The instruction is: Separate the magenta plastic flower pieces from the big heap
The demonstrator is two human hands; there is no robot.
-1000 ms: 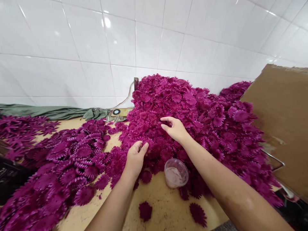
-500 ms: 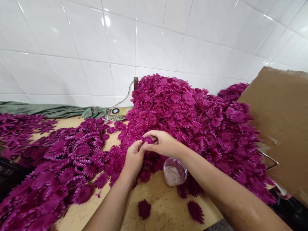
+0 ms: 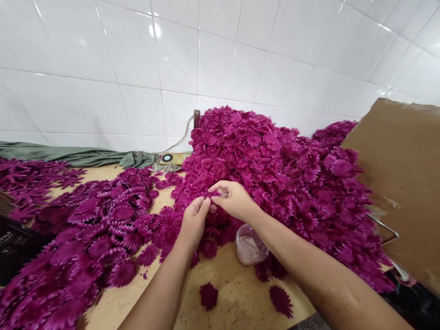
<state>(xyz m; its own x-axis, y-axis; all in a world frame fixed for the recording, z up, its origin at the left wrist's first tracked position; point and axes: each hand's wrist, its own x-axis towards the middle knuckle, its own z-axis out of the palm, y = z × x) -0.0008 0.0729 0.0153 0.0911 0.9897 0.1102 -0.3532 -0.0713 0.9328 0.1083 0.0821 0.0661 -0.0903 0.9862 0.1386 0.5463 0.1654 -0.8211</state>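
Note:
Both my hands meet in front of a big heap of magenta fabric flower petals. A small magenta petal piece is pinched between them, mostly covered by fingers. My left hand is closed, thumb and forefinger pressed on the piece's near side. My right hand is closed too, its thumb and forefinger curved over the piece from the right. Just below my right wrist stands a clear plastic cup with whitish stuff inside. Two loose flower pieces lie nearer, one dark flower and another flower.
A second pile of scalloped flowers spreads over the table at left. Star-shaped pieces lie behind it. A cardboard sheet leans at right. Green cloth and a yellow device lie along the tiled wall.
My right hand has shifted slightly up, its fingers drawn in closer to my left fingertips. The petal piece shows less between them. The whole view has moved a little.

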